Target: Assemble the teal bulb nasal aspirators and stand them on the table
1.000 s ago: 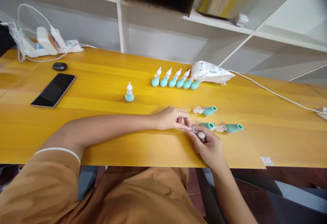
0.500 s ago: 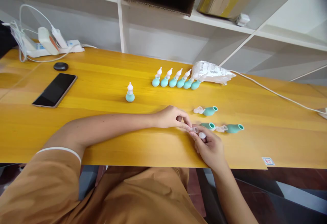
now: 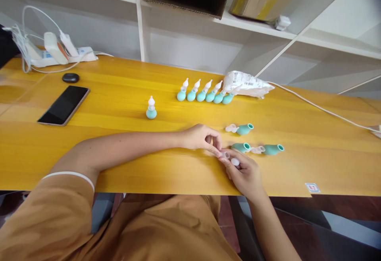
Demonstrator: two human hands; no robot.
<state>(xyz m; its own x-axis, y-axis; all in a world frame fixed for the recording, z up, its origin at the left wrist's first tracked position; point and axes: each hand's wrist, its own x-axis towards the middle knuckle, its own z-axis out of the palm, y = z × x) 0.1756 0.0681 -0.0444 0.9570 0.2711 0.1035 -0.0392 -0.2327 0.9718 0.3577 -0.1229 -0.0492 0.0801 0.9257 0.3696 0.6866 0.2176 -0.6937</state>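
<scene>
Left hand (image 3: pixel 202 138), resting on the yellow table (image 3: pixel 119 106) just left of a lying teal bulb (image 3: pixel 241 147), pinches a small clear tip (image 3: pixel 225 155). Right hand (image 3: pixel 245 173), just nearer than the bulb, has its grip closed on a white cap (image 3: pixel 235 161) beside the tip. Such tiny parts likely need square alignment and gentle pressure.

On my yellow wooden table (image 3: pixel 119 94), a smartphone (image 3: pixel 63 105), a black earbud case (image 3: pixel 70 78) and a power strip (image 3: pixel 64 54) sit at the left. One nasal aspirator (image 3: pixel 151 108) stands alone mid-table. Six more stand in a row (image 3: pixel 204 92) beside a plastic bag (image 3: pixel 246 84). Three loose teal bulbs (image 3: pixel 272 149) and two clear tips (image 3: pixel 257 149) lie nearer me, and a white cable (image 3: pixel 321 110) trails right.
</scene>
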